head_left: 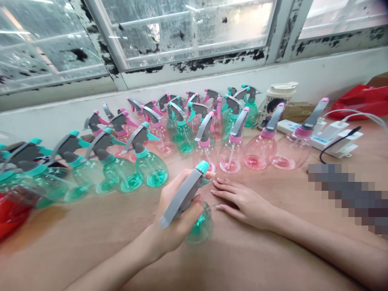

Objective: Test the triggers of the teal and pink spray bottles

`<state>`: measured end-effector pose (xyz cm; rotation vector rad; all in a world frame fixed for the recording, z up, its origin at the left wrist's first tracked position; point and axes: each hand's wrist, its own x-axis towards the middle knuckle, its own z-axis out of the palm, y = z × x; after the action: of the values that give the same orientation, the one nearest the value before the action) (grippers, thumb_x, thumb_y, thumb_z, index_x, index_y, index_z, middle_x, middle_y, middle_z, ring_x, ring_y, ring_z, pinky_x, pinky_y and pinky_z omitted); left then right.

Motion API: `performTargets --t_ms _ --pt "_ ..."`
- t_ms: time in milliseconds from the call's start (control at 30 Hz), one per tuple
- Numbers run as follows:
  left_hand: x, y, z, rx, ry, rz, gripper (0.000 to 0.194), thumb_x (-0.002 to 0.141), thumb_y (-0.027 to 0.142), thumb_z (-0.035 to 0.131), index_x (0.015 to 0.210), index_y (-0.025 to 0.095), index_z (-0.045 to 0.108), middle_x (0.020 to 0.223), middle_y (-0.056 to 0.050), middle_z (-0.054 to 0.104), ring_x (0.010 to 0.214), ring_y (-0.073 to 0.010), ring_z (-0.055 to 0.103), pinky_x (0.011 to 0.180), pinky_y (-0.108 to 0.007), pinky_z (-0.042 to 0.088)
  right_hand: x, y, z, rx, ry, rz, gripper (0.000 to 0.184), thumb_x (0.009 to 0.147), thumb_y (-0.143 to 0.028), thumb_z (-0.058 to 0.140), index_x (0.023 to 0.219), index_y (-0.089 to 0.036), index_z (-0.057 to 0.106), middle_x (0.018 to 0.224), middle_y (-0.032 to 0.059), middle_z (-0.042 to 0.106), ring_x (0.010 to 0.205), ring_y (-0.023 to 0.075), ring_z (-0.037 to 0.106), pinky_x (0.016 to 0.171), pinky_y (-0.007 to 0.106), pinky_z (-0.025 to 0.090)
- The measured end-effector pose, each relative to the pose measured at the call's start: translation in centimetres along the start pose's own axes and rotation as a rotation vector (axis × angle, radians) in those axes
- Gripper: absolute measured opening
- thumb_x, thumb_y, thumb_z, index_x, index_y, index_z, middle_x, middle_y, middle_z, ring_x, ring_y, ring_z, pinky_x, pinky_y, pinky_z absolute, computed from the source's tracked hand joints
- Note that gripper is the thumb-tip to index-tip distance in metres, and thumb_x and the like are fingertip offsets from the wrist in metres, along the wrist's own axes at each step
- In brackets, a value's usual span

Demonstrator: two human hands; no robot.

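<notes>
My left hand (pixel 172 202) is wrapped round the neck and trigger head of a green spray bottle (pixel 201 226), whose grey top and turquoise nozzle point away from me. The bottle's base is at or near the tabletop; contact cannot be made out. To its right my right hand (pixel 239 200) lies flat, palm down, on the wooden table (pixel 248 258), fingers stretched toward the bottle and holding nothing. Beyond my hands stand pink spray bottles (pixel 260 149) in a row, and green spray bottles (pixel 151 167) line up on the left.
More pink and green bottles crowd behind, near the white wall (pixel 75 109) under the windows. At the right are a patterned cup (pixel 274 103), a white power strip (pixel 330 139) with plugs and cables, and a red plastic bag (pixel 360 101). Another red bag (pixel 13 214) sits far left.
</notes>
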<state>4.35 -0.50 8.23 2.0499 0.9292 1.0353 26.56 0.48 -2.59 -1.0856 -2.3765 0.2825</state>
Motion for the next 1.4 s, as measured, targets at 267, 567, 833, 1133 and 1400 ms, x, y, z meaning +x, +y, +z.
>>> performTargets --t_ms 267,567,833,1133,1400 --pt "0.28 0.42 0.01 -0.065 -0.003 0.02 0.03 0.085 0.013 0.05 0.109 0.024 0.064 0.113 -0.002 0.069 0.099 -0.0192 0.065 0.084 -0.029 0.051 0.02 0.03 0.07 -0.009 0.019 -0.01 0.042 0.096 -0.038 0.053 0.134 -0.019 0.059 0.143 0.0108 0.053 0.135 0.0287 0.046 0.111 0.049 0.042" --pt "0.24 -0.18 -0.2 -0.09 -0.013 0.028 0.028 0.086 0.013 0.053 0.11 0.026 0.06 0.099 0.0 0.066 0.089 -0.0168 0.064 0.074 -0.027 0.052 0.07 0.12 -0.07 -0.011 0.001 -0.013 0.043 0.097 -0.039 0.053 0.134 -0.017 0.059 0.143 0.0105 0.053 0.136 0.0282 0.046 0.111 0.047 0.042" --pt "0.48 0.07 -0.23 -0.004 0.03 0.029 0.005 0.087 0.02 0.053 0.085 0.022 0.058 0.078 0.002 0.061 0.072 -0.0143 0.061 0.066 -0.026 0.048 0.12 0.06 -0.06 -0.028 -0.018 -0.01 0.044 0.097 -0.039 0.051 0.134 -0.016 0.058 0.144 0.0104 0.052 0.136 0.0288 0.045 0.111 0.049 0.041" --pt "0.62 0.12 -0.11 -0.003 0.018 -0.006 0.014 0.082 0.019 0.05 0.093 0.022 0.058 0.081 -0.001 0.059 0.079 -0.0206 0.062 0.077 -0.035 0.049 0.05 0.14 -0.06 -0.014 -0.008 -0.005 0.044 0.097 -0.039 0.051 0.135 -0.018 0.058 0.144 0.0106 0.053 0.136 0.0277 0.045 0.111 0.048 0.041" --pt "0.33 0.07 0.2 0.021 0.056 -0.011 0.013 0.083 0.022 0.05 0.095 0.022 0.056 0.076 0.0 0.052 0.07 -0.0179 0.054 0.07 -0.033 0.047 0.06 0.15 -0.1 0.016 -0.004 0.014 0.044 0.097 -0.041 0.052 0.135 -0.02 0.058 0.144 0.0092 0.053 0.136 0.0279 0.046 0.111 0.048 0.041"
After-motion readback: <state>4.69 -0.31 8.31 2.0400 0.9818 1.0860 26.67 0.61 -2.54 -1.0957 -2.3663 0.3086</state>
